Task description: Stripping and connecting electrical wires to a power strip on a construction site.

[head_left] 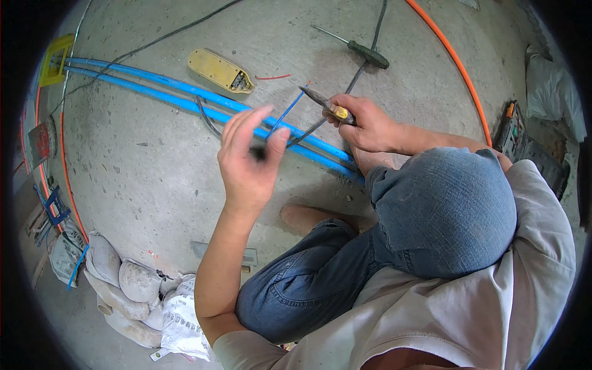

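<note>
My right hand [367,123] is closed round a pair of pliers [327,106] with yellow and black showing at the grip. Its jaws point up and left, at the upper end of a thin blue wire [285,113]. The wire slants down to my left hand [248,157], whose fingers and thumb are spread apart and slightly blurred. A dark, smeared thing shows between thumb and palm; I cannot make out what it is. A black cable [308,131] runs under the pliers towards my left hand, which hides part of it.
Two blue pipes [154,79] cross the concrete floor behind my hands. Beyond them lie a yellow elongated housing [216,66], a red wire scrap [273,78] and a screwdriver [369,55]. An orange conduit [456,55] curves at right; several bags [139,283] lie lower left.
</note>
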### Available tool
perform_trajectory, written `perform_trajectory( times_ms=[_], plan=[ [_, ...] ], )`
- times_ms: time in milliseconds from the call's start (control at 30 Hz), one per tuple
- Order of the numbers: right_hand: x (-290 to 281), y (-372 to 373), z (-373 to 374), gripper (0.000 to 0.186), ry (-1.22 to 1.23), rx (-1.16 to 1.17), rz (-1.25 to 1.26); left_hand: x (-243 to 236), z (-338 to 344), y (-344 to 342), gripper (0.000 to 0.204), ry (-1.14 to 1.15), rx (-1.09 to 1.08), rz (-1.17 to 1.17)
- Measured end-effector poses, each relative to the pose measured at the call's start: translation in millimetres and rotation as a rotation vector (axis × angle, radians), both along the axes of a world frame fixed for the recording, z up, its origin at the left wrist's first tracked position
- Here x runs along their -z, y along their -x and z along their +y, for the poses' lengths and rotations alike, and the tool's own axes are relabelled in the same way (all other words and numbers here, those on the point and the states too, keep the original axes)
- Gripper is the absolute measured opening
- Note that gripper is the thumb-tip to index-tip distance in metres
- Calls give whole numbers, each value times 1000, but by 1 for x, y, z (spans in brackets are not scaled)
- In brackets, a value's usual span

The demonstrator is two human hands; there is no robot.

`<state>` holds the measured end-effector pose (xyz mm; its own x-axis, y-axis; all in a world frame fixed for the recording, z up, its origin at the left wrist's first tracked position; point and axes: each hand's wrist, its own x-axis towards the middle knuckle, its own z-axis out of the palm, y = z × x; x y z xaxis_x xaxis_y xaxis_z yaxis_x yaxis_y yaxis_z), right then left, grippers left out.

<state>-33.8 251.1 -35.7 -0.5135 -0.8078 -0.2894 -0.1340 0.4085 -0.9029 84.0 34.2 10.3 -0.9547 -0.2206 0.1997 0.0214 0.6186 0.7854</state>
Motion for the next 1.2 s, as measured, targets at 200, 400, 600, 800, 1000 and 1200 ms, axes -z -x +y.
perform_trajectory(
  times_ms=[200,400,600,800,1000,1200],
  plan=[
    [0,-1,-1,39,-26,-56,210,2,9,-5,13,-461,-160,-187],
    [-12,1,-5,43,-82,-123,433,0,14,-3,9,-422,-145,-242],
    [-7,-1,-5,42,-100,-138,383,0,11,-2,16,-823,-132,-489],
    [-6,-2,-5,42,-128,-140,261,0,9,-5,25,-1001,-112,-575],
    [0,-5,-4,46,-136,-151,152,0,2,-8,27,-1156,-158,-579],
    [4,-5,-4,42,-280,-148,-46,8,-7,-10,23,-1440,-195,-536]
  ],
)
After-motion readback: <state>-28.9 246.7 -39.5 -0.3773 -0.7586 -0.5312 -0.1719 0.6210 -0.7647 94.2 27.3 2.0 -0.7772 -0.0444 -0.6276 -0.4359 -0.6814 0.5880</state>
